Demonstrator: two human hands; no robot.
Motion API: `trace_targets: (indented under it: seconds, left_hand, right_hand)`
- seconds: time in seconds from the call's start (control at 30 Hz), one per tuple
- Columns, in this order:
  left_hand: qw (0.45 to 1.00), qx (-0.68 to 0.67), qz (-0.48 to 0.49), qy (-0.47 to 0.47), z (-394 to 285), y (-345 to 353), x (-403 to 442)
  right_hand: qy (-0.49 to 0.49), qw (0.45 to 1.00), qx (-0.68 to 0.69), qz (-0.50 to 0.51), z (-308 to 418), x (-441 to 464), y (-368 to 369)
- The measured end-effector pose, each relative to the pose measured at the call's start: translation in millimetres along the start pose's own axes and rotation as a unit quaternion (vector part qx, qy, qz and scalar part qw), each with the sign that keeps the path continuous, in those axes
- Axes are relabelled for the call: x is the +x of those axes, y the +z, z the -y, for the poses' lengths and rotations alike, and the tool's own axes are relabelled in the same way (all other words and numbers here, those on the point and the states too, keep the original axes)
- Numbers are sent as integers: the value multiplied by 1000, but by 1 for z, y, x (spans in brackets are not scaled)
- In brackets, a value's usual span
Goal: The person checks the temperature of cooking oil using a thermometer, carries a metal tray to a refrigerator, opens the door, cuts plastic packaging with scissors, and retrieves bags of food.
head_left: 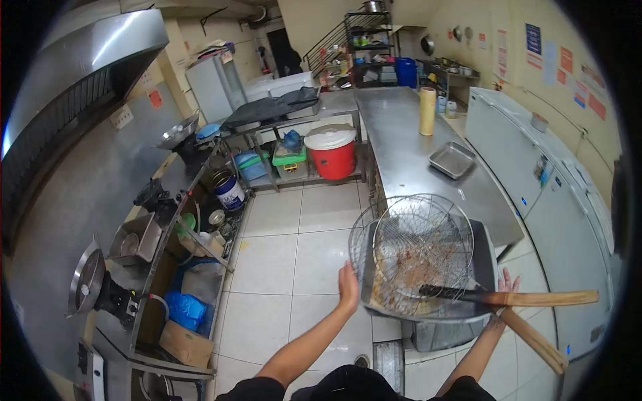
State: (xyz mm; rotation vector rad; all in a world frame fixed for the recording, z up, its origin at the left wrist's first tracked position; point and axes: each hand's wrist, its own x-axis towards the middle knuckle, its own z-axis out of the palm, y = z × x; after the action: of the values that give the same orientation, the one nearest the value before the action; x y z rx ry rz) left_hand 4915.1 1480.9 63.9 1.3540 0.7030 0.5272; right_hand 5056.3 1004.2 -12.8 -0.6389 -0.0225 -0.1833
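Note:
A grey rectangular tub [490, 257] stands at the near end of the steel table, food scraps on its bottom. Round wire strainers [428, 230] lie in and over it, one reaching past its left rim. Two wooden handles [555, 299] cross at the right and stick out over the rim. My left hand [348, 286] is at the tub's left side, fingers pressed together against the edge. At the right side my right hand [506, 284] shows spread fingers behind the handles, partly hidden by them.
The steel table [394, 134] bears a shallow metal tray [453, 160] and a yellow cylinder [426, 112]. White chest freezers [562, 214] line the right wall. Burners and a wok [87, 277] stand on the left. A red bucket [332, 157] sits on a low shelf ahead.

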Motion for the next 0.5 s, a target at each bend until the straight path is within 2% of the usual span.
trace_targets:
  seconds: [0.03,0.07,0.1,0.13,0.17,0.2,0.23,0.27,0.3,0.37,0.4,0.43,0.5]
  left_hand:
    - [999,23,12,30,3,12,14]
    - [1000,21,5,23,6,27,29]
    - [997,30,67,-23,6,40,46]
    - [989,39,129,-69,6,51,65]
    - [989,38,125,-76,-1,63,85]
    - [979,54,182,-69,-27,77,97]
    - [967,71,237,-62,-31,84,106]
    - [950,81,284,-100,-45,87,112]
    - [951,81,279,-103,-54,87,115]
    - [954,69,285,-57,-66,94,122]
    - [954,70,283,-63,-71,93,121]
    - [960,53,275,-26,-77,86,119]
    - [962,6,271,21,-118,61,104]
  right_hand:
    - [7,1000,-6,4,-5,13,6]
    - [27,999,-37,19,-14,27,18]
    - [47,996,-67,32,-24,40,23]
    - [31,977,-128,169,-50,88,-20]
    - [37,976,-132,169,-64,106,-15]
    - [13,999,-33,18,-66,125,12]
    - [-12,989,67,-134,-76,137,20]
    - [-30,993,20,-109,-80,152,29]
    - [-25,994,19,-109,-83,165,36]
    - [5,984,87,-158,-82,201,43]
    - [19,997,31,-68,-86,207,37]
    - [23,997,27,-70,-89,206,30]
    - [35,983,-46,-172,-85,172,83]
